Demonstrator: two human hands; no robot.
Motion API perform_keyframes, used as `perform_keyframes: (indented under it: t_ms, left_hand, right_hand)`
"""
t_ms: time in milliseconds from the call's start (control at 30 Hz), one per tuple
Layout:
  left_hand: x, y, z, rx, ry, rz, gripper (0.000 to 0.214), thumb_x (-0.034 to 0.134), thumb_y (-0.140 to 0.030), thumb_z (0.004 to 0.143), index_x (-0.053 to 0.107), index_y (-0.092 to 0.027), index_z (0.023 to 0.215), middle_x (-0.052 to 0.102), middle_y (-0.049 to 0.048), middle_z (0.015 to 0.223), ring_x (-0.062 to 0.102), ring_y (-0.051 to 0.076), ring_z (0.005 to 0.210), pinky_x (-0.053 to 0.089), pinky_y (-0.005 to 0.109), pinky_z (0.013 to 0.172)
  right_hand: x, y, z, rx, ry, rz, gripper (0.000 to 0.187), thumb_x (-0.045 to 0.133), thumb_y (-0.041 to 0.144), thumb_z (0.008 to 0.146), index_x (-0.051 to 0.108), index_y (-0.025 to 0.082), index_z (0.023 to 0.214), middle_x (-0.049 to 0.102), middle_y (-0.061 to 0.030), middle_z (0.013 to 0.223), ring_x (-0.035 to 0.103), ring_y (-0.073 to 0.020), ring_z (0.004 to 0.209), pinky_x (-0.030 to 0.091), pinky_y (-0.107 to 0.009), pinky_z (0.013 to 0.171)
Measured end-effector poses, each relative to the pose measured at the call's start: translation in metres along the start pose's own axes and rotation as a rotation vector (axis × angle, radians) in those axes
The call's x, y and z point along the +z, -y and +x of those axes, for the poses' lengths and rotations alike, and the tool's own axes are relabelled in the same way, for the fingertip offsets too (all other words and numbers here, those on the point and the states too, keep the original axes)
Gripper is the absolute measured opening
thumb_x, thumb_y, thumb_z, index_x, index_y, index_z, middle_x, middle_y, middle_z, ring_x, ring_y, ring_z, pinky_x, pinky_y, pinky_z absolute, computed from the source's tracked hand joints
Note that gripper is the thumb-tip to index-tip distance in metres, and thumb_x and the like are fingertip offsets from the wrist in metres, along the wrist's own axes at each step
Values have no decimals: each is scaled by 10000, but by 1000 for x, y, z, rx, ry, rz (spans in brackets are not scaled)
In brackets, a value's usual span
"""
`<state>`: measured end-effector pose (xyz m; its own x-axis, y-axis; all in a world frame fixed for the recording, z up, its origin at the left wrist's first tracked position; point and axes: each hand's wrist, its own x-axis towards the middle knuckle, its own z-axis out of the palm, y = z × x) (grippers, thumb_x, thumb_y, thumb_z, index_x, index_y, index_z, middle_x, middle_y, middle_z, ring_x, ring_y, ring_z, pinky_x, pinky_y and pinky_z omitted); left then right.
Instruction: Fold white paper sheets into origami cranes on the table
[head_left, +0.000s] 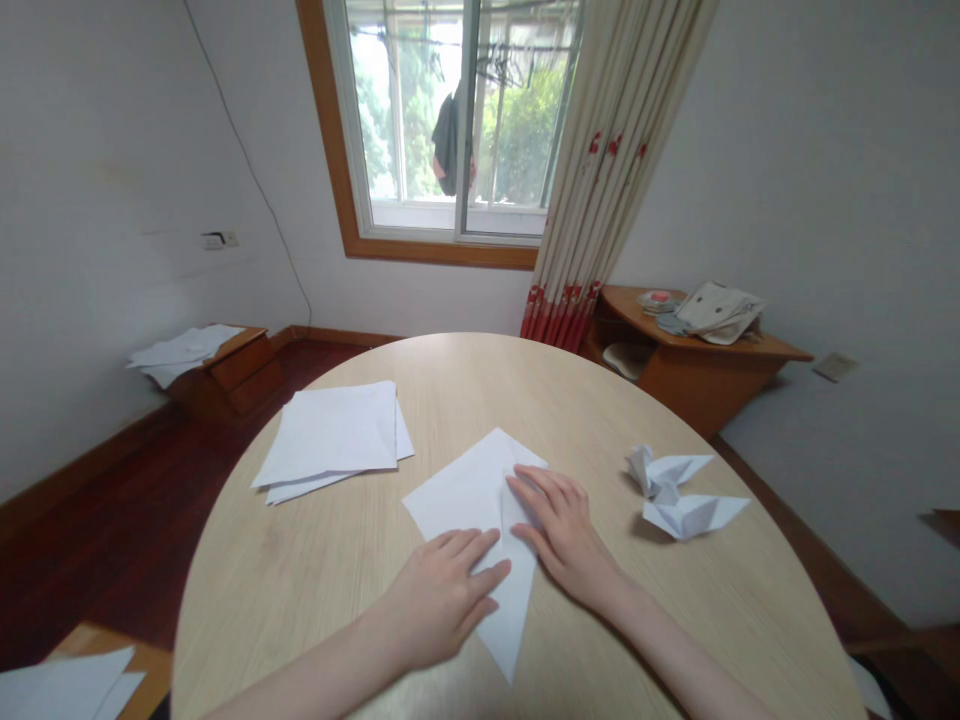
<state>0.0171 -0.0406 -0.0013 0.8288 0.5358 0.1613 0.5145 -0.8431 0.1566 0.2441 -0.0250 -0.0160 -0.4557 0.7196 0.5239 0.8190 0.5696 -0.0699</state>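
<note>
A white sheet of paper (469,490), partly folded into a pointed kite shape, lies on the round light-wood table (315,590) in front of me. My left hand (442,595) rests flat on its lower part, fingers stretched out and pointing right. My right hand (559,525) lies flat on the folded right flap, fingers spread and pressing it down. Neither hand grips anything.
A stack of white sheets (334,435) lies at the table's left. Two folded paper figures (679,490) sit at the right. Low wooden cabinets stand by the left wall (229,365) and right wall (697,350). More paper (64,685) lies at the bottom left corner.
</note>
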Motion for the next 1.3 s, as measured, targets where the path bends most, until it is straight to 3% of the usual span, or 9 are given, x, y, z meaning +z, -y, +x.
perform_keyframes:
  t_ms: [133,267,367,500,700,1300]
  left_hand:
    - [-3,-2,1,-15,17,40,348,481,-282,943,469,-200,1281,461,111,1367,497,288,1134,444,438,929]
    - [-5,-5,2,-45,17,70,338,495,-266,932,458,-193,1259,501,112,1271,509,271,1043,455,411,860]
    - [-9,-6,3,-35,41,79,322,478,-270,940,449,-198,1253,527,86,1216,507,256,985,445,393,819]
    - [-10,-4,4,12,54,86,303,410,-289,973,453,-175,1251,558,81,1197,506,237,946,418,376,807]
    - [-6,1,3,59,23,38,320,388,-275,983,456,-169,1277,518,68,1338,513,222,978,384,370,857]
    - [-8,9,2,73,28,-8,330,438,-194,974,474,-211,1302,523,2,1362,505,201,956,392,344,835]
  right_hand:
    - [-6,-4,-1,57,6,101,474,426,244,943,293,231,1398,467,-143,1325,441,-269,1213,383,-467,974]
    - [-15,-6,-1,120,22,189,320,433,267,941,417,195,1252,529,-144,1197,516,-261,1115,440,-428,910]
    - [-24,-3,0,178,214,208,149,415,278,953,535,189,961,620,-78,916,598,-215,835,469,-327,711]
    - [-29,2,0,171,424,142,302,418,277,960,566,190,712,637,-33,721,603,-190,693,395,-281,619]
    - [-27,2,-2,171,479,136,300,437,255,947,600,183,705,654,-26,721,603,-173,676,344,-265,597]
    - [-24,13,-5,106,548,112,263,516,179,844,610,178,598,651,-3,606,556,-126,556,247,-263,533]
